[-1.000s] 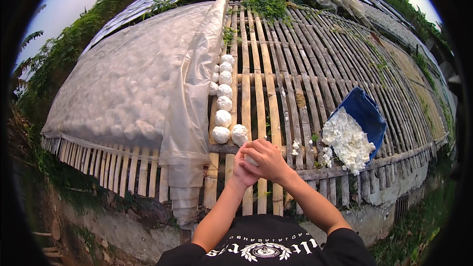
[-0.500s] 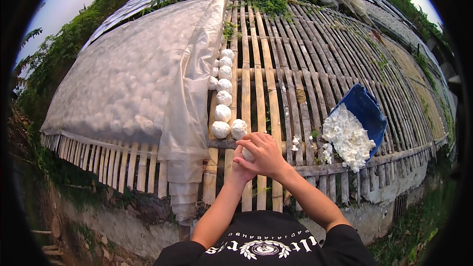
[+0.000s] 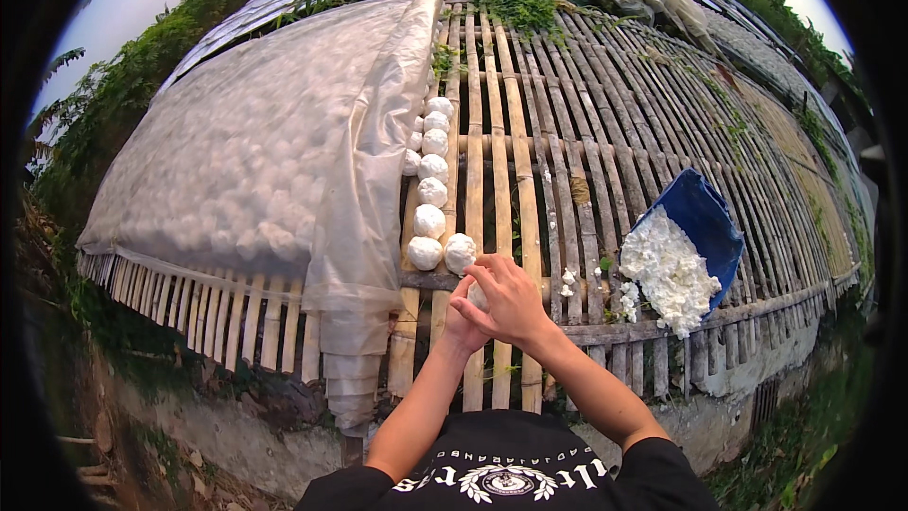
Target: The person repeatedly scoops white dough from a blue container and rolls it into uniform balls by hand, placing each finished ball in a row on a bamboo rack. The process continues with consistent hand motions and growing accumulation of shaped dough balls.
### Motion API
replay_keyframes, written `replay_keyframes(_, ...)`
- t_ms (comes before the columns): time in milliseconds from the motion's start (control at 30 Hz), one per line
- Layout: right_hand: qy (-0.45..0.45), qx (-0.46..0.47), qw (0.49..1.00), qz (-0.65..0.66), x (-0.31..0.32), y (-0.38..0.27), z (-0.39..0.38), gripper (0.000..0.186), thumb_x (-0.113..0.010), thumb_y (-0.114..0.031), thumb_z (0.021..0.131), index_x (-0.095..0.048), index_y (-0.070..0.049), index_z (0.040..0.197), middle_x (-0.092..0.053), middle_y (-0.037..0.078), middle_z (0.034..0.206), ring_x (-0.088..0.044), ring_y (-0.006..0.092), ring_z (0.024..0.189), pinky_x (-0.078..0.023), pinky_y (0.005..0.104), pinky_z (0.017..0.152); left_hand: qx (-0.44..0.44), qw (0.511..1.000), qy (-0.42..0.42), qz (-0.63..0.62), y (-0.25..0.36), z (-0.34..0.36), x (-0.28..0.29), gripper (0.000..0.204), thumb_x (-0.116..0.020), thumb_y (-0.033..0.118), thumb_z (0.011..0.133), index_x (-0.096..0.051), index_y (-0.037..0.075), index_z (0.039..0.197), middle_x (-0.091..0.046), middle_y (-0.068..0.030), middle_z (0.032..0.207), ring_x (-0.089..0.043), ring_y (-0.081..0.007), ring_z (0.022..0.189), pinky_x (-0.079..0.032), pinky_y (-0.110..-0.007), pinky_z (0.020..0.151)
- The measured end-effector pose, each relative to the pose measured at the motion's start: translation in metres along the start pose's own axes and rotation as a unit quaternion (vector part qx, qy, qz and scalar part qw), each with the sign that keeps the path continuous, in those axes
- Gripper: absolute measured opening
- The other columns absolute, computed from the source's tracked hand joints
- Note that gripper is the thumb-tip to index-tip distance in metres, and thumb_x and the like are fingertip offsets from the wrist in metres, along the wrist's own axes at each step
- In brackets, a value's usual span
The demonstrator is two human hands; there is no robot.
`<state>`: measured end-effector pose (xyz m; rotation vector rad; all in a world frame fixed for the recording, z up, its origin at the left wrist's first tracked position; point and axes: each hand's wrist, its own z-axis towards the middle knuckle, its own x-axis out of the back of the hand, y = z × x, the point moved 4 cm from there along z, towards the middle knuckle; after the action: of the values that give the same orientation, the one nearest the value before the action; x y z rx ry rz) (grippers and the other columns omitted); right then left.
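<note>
A white, doughy ball [image 3: 478, 296] sits between my palms, mostly covered by the fingers. My left hand [image 3: 461, 322] cups it from below and the left. Over its top and right side curls my right hand [image 3: 509, 295]. Just beyond my fingertips lies another white ball [image 3: 460, 253] on the bamboo slats. A row of several similar balls [image 3: 432, 192] runs away from me along the edge of a clear plastic sheet [image 3: 364, 180]. To the right, a blue container [image 3: 714, 227] lies tipped on its side, with a heap of crumbly white mass [image 3: 667, 270] spilling from it.
The bamboo slat rack [image 3: 605, 161] has gaps between its strips. Under the plastic on the left, many pale round lumps [image 3: 236, 151] show dimly. Small white crumbs [image 3: 567, 281] lie near the heap. Green leaves [image 3: 520, 2] grow at the far edge, and a concrete wall [image 3: 255, 449] stands below.
My hands keep their place around the white ball, with the right fingers shifted slightly over it. The row of balls and the container have not moved on the rack.
</note>
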<state>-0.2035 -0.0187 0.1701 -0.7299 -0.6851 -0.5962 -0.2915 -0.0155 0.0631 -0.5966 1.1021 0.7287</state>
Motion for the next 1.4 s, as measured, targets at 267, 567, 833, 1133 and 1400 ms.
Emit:
replay_keyframes(267,-0.123,-0.006,0.992,0.030,-0.014,0.014,0.003,0.037,-0.077,-0.038,0.095,-0.072,-0.004,0.109,-0.070,0.013,0.111,-0.068,0.0345,0.107,-0.057,0.0480,0.090,0.056,0.991,0.107,0.066,0.006,-0.002,-0.006,0.061,-0.028,0.053,0.117,-0.054,0.009,0.149,-0.058,-0.0128,0.154,-0.057,-0.0291,0.142,-0.048,-0.049,0.119)
replay_keyframes(567,-0.039,-0.038,0.998,0.044,-0.020,0.007,0.002,0.036,-0.080,-0.034,0.092,-0.073,-0.006,0.113,-0.068,0.014,0.112,-0.067,0.0357,0.110,-0.055,0.0462,0.094,-0.148,0.957,0.249,0.034,-0.025,0.000,-0.016,0.052,-0.044,0.055,0.115,-0.056,0.017,0.149,-0.063,-0.0056,0.141,-0.060,-0.0224,0.132,-0.051,-0.041,0.113)
replay_keyframes(833,-0.201,-0.116,0.961,0.149,-0.019,0.025,0.010,0.052,-0.087,-0.031,0.082,-0.072,-0.008,0.126,-0.064,0.019,0.128,-0.063,0.0396,0.122,-0.053,0.0462,0.109,-0.141,0.948,0.264,0.106,0.010,-0.002,0.021,0.057,-0.033,0.053,0.115,-0.057,0.012,0.147,-0.063,-0.0102,0.147,-0.061,-0.0277,0.136,-0.050,-0.047,0.116)
replay_keyframes(1133,-0.279,-0.162,0.942,0.097,-0.068,0.122,0.089,0.055,-0.091,-0.026,0.074,-0.076,-0.007,0.122,-0.068,0.024,0.114,-0.069,0.0406,0.111,-0.057,0.0454,0.097,0.001,0.906,0.408,0.114,0.028,0.011,0.037,0.054,-0.039,0.049,0.114,-0.058,0.005,0.139,-0.056,-0.0226,0.155,-0.046,-0.0375,0.152,-0.036,-0.063,0.126)
replay_keyframes(1400,-0.319,-0.096,0.943,0.014,-0.161,0.159,0.126,0.057,-0.091,-0.025,0.073,-0.074,-0.011,0.125,-0.066,0.022,0.121,-0.067,0.0387,0.119,-0.058,0.0471,0.101,0.000,0.931,0.355,0.089,0.019,-0.005,0.036,0.047,-0.043,0.040,0.112,-0.061,0.002,0.133,-0.058,-0.0262,0.152,-0.050,-0.0402,0.149,-0.040,-0.059,0.125)
